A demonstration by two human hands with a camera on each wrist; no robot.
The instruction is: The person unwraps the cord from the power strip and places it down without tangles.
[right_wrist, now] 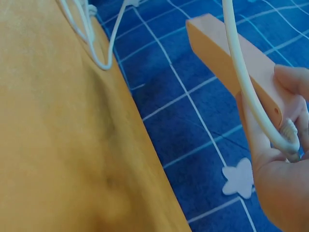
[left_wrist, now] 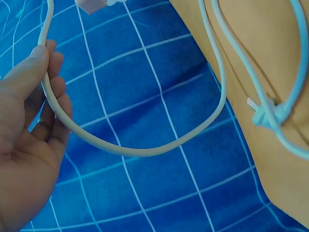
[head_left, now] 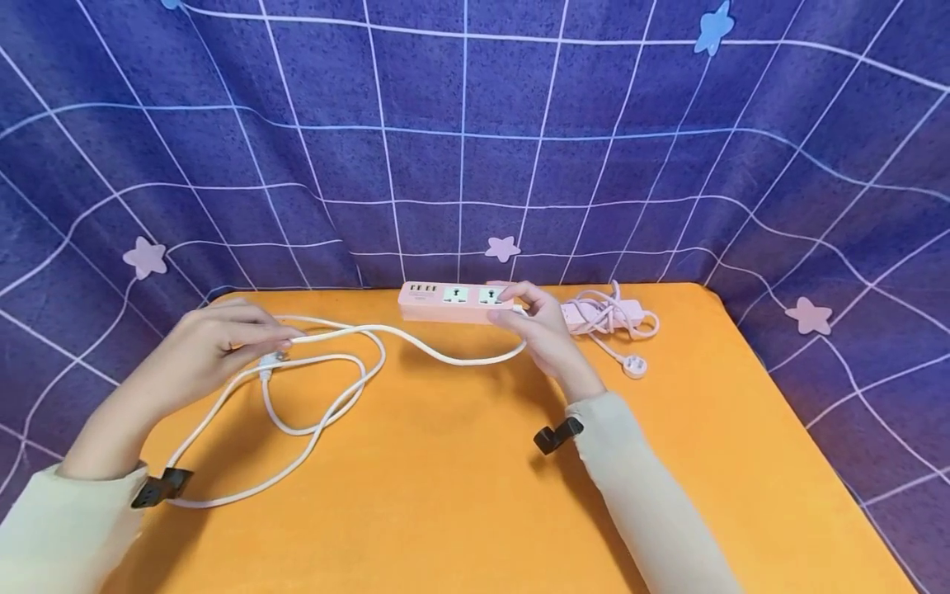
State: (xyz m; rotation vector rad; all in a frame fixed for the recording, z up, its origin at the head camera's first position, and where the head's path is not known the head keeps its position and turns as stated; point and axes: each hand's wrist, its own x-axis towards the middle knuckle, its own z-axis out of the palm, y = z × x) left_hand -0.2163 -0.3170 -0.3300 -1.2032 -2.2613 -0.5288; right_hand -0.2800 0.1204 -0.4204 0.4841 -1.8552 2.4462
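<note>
My right hand (head_left: 547, 334) grips the right end of a pink power strip (head_left: 434, 313), held above the table's back edge with its sockets and USB ports facing up and toward me. From that end runs its white cord (head_left: 466, 361), sagging across to my left hand (head_left: 215, 340). There the thumb and fingers pinch the cord, as the left wrist view also shows on the hand (left_wrist: 34, 140). Beneath the left hand lie loose cord loops and the white plug (head_left: 269, 365). In the right wrist view, the cord (right_wrist: 247, 92) leaves the strip's end beside my palm.
A second pink power strip (head_left: 629, 310) lies at the back right, wrapped in its own cord, its round plug (head_left: 634, 366) on the orange table (head_left: 460, 487). A blue curtain (head_left: 423, 165) with grid lines and stars hangs behind and at both sides.
</note>
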